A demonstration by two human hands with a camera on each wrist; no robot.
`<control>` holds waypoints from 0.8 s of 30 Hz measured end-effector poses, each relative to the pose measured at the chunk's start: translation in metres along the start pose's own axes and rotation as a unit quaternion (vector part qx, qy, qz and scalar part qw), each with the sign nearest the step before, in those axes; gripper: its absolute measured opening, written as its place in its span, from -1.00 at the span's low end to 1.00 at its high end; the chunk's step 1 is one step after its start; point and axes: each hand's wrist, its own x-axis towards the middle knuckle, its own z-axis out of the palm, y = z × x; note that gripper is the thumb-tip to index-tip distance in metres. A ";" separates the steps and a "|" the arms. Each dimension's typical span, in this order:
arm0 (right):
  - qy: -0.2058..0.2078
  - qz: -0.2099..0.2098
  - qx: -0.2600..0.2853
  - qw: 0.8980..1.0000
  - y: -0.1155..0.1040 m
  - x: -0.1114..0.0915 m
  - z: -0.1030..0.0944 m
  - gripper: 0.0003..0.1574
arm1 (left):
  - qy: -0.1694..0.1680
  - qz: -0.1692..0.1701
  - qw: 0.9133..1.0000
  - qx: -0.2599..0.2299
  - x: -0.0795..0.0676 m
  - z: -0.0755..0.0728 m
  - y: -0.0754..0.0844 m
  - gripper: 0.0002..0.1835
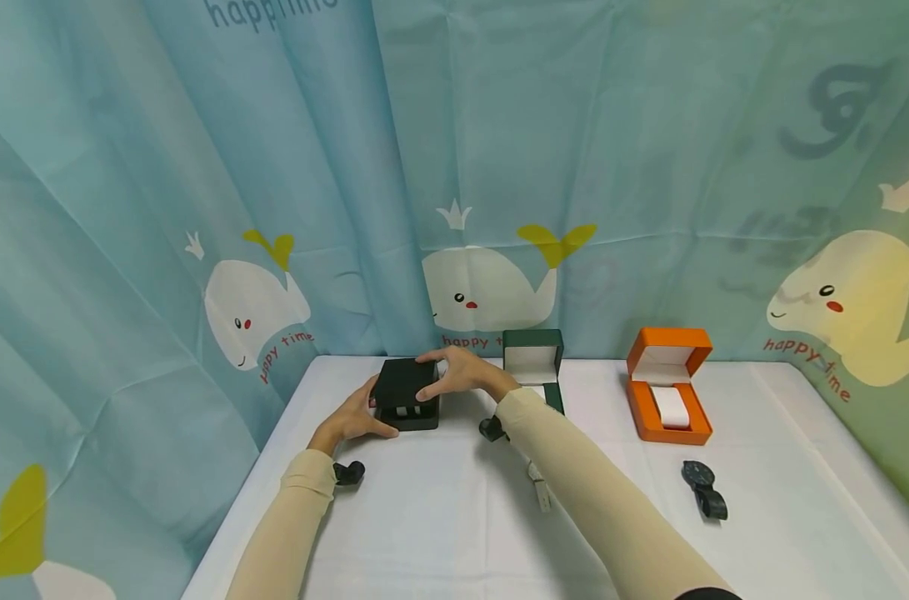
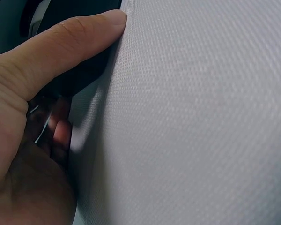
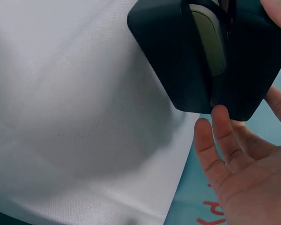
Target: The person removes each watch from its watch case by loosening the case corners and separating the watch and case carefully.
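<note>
A black watch box (image 1: 407,385) stands at the back left of the table, its lid tilted a little above the base. Through the gap shows a pale cushion (image 3: 210,44) inside. My left hand (image 1: 355,415) grips the base at its left side, the thumb lying along the lower front edge in the left wrist view. With thumb and fingers, my right hand (image 1: 463,372) holds the lid by its right side. In the right wrist view, fingertips (image 3: 220,112) of that hand are at the box's back corner.
Right of the black box stands an open green box (image 1: 533,350), partly behind my right forearm. Farther right is an open orange box (image 1: 670,435) with a white cushion (image 1: 670,407). A black watch (image 1: 700,477) and a pale strap-like item (image 1: 541,492) lie nearer. A curtain (image 1: 649,167) hangs behind.
</note>
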 end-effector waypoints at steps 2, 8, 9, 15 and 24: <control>0.002 0.001 0.004 1.000 0.000 0.000 0.000 -0.05 | 0.000 0.005 1.000 0.002 0.001 0.000 -0.001 0.40; 0.004 0.012 0.025 1.000 0.002 0.001 0.000 -0.09 | 0.001 0.005 1.000 0.014 0.001 0.000 -0.002 0.41; 0.004 0.012 0.028 1.000 0.002 0.001 0.000 -0.09 | 0.001 0.002 1.000 0.014 0.001 -0.001 -0.002 0.41; 0.008 0.004 0.033 0.999 0.004 0.003 0.000 -0.12 | 0.003 -0.017 1.000 0.018 0.000 -0.001 -0.001 0.42; 0.008 0.010 0.078 0.997 0.006 0.003 0.000 -0.16 | 0.001 -0.009 1.000 0.013 0.000 0.000 -0.002 0.43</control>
